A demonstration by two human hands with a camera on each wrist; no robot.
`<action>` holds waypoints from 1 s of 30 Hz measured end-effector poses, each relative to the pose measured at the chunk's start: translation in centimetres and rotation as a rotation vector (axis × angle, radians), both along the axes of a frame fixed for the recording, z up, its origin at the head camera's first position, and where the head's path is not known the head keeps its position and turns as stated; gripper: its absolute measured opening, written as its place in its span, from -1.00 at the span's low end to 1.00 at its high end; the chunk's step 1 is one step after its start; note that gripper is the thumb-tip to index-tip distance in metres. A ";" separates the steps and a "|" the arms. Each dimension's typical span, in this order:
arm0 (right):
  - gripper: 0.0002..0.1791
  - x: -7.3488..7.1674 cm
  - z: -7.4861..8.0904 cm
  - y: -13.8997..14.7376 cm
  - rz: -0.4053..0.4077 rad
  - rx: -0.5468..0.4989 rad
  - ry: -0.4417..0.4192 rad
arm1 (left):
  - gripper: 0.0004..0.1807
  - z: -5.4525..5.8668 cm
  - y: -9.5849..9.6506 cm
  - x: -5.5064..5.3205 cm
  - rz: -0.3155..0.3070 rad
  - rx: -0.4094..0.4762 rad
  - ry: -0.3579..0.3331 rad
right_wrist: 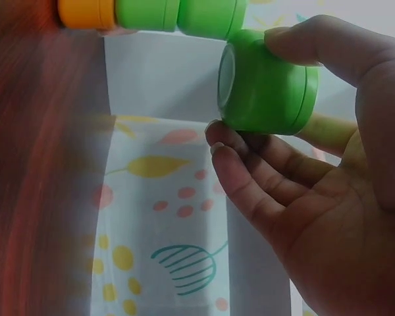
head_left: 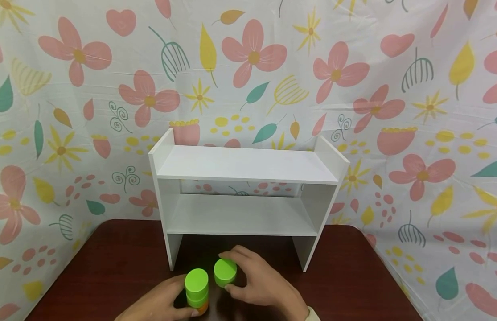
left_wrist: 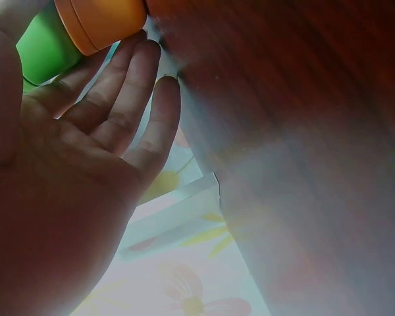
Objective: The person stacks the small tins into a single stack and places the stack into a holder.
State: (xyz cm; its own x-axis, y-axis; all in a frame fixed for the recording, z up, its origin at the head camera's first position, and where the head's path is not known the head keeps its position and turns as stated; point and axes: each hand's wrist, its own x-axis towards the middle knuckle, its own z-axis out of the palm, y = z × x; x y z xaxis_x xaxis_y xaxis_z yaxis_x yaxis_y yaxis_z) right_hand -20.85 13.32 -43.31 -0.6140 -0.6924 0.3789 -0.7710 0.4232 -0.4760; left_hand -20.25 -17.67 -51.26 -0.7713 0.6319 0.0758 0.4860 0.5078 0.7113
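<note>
A stack of small round jars stands upright on the table: an orange jar at the bottom, a green jar above it and another green jar on top. My left hand is around the stack's lower part, its thumb against the orange jar and its fingers behind. To the right of the stack, my right hand pinches a separate green jar between thumb and fingers. That jar is held off the table, apart from the stack in the head view, with its pale base turned toward the tabletop.
A white two-tier shelf stands on the dark red-brown table, just behind the hands. Side panels rise above its top board. A flower-patterned cloth hangs behind the table and along its sides.
</note>
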 end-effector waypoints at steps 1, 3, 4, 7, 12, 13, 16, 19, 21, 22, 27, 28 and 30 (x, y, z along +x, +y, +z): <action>-0.36 0.0 0.0 0.0 0.000 -0.002 -0.005 | -0.39 0.0 0.0 0.0 -0.003 0.001 0.006; -0.36 0.0 0.1 -0.1 0.000 -0.005 -0.014 | -0.39 -0.1 0.0 0.0 -0.007 0.004 0.019; -0.36 0.0 0.1 -0.1 0.001 -0.007 -0.019 | -0.40 -0.1 0.0 0.0 -0.010 0.007 0.023; -0.36 0.0 0.2 -0.2 0.002 -0.012 -0.031 | -0.39 -0.1 -0.1 0.1 -0.010 0.008 0.029; -0.35 0.0 0.2 -0.4 0.008 -0.026 -0.021 | -0.38 -0.2 -0.1 0.1 -0.007 0.006 0.024; -0.35 0.0 0.2 -0.5 0.010 -0.029 -0.016 | -0.38 -0.2 -0.1 0.1 -0.006 0.006 0.022; -0.35 0.0 0.3 -0.6 0.015 -0.037 -0.001 | -0.38 -0.2 0.0 0.0 -0.005 0.006 0.014; -0.34 0.0 0.3 -0.7 0.018 -0.042 0.003 | -0.37 -0.2 -0.1 0.0 0.006 -0.003 -0.002; -0.34 0.0 0.3 -0.8 0.019 -0.041 0.005 | -0.36 -0.2 0.0 -0.1 0.008 -0.005 -0.009; -0.34 0.0 0.3 -0.8 0.020 -0.040 0.006 | -0.36 -0.2 0.0 -0.1 0.008 -0.004 -0.010; -0.33 0.1 0.5 -0.9 0.026 -0.042 0.012 | -0.39 -0.2 0.0 0.0 -0.009 0.015 0.001; -0.32 0.1 0.5 -0.9 0.028 -0.044 0.013 | -0.39 -0.2 0.0 0.0 -0.007 0.015 0.000; -0.32 0.1 0.5 -0.9 0.030 -0.045 0.018 | -0.39 -0.2 0.0 0.0 -0.008 0.015 0.004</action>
State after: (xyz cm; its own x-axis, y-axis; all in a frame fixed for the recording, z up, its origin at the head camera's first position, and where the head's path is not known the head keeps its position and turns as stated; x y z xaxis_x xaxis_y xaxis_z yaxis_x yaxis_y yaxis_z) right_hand -20.79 12.38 -42.83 -0.5858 -0.6926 0.4208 -0.7917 0.3780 -0.4799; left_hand -20.28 -17.65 -51.50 -0.7658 0.6369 0.0884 0.4930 0.4933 0.7167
